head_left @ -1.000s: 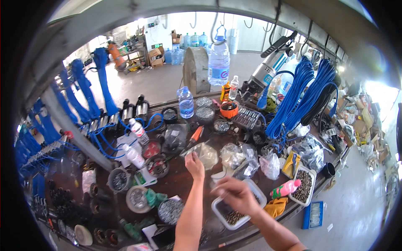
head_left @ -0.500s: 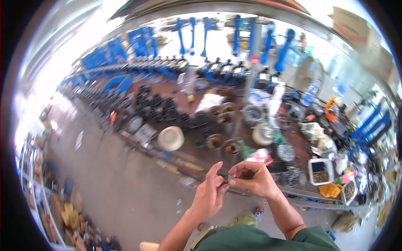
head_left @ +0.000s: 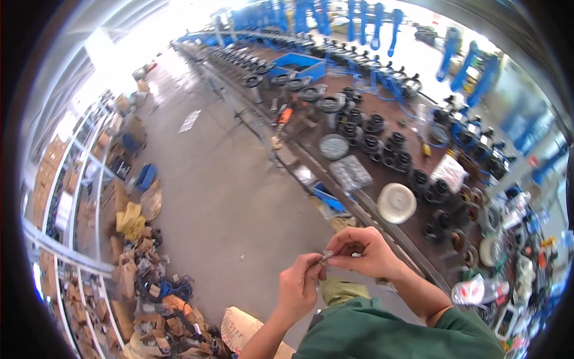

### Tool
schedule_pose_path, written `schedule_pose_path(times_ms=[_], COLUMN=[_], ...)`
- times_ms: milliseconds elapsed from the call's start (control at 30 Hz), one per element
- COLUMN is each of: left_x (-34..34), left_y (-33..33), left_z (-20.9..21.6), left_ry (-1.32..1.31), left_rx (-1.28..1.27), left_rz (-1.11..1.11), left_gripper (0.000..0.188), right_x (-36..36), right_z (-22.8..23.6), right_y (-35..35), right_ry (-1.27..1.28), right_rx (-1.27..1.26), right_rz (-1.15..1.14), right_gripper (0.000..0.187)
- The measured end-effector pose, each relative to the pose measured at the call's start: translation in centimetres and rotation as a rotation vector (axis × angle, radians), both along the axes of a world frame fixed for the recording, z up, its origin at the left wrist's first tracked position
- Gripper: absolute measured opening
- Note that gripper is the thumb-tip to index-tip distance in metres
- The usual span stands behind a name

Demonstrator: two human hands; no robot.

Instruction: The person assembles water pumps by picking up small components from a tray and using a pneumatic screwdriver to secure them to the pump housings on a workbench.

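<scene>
A small, thin, greyish piece (head_left: 326,257), material indeterminable, lay between the left hand (head_left: 299,285) and right hand (head_left: 372,257), both nearly closed and pinching it. Its long axis appeared to slant up toward the right hand; neither was nearer. Along the near edge of the brown surface (head_left: 418,237) sat a smooth, round, off-white dish (head_left: 397,203); beyond, black cylindrical parts (head_left: 396,158); farthest, a blue rectangular bin (head_left: 317,69).

Two hands (head_left: 299,286) hold one small part (head_left: 325,257); left of them lies one yellow bundle (head_left: 130,220), while ahead the surface (head_left: 384,175) carries one blue crate (head_left: 313,72) and one wide white disc (head_left: 397,203).
</scene>
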State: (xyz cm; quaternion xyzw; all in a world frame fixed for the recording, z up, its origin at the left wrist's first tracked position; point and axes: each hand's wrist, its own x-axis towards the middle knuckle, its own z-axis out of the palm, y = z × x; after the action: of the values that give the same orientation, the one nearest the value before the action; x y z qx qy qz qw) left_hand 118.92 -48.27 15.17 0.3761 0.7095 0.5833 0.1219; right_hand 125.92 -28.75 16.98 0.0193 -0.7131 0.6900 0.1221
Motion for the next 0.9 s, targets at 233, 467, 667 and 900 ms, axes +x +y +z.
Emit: schedule_pose_path(times_ms=[233,467,667,900], left_x=[-16.8,-32.0,-47.9,-70.1], left_y=[2.4,5.0,8.1,10.2], left_z=[1.8,-0.2,-5.3,-8.5], left_ry=[-0.395,-0.657,-0.540,-0.667], left_rx=[0.056,0.193,0.185,0.145], left_rz=[0.119,0.083,0.142,0.011], left_gripper=[0.011,0.007,0.026,0.029], right_x=[-21.5,-35.9,-52.1,-81.5], right_z=[-0.2,-1.3,-12.1,-30.5], right_y=[2.7,5.8,9.1,26.6], right_ry=[0.236,0.089,-0.322,-0.251], right_rx=[0.262,0.183,-0.344,-1.633], right_rz=[0.076,0.228,-0.121,-0.882], right_gripper=[0.018,0.012,0.019,0.019])
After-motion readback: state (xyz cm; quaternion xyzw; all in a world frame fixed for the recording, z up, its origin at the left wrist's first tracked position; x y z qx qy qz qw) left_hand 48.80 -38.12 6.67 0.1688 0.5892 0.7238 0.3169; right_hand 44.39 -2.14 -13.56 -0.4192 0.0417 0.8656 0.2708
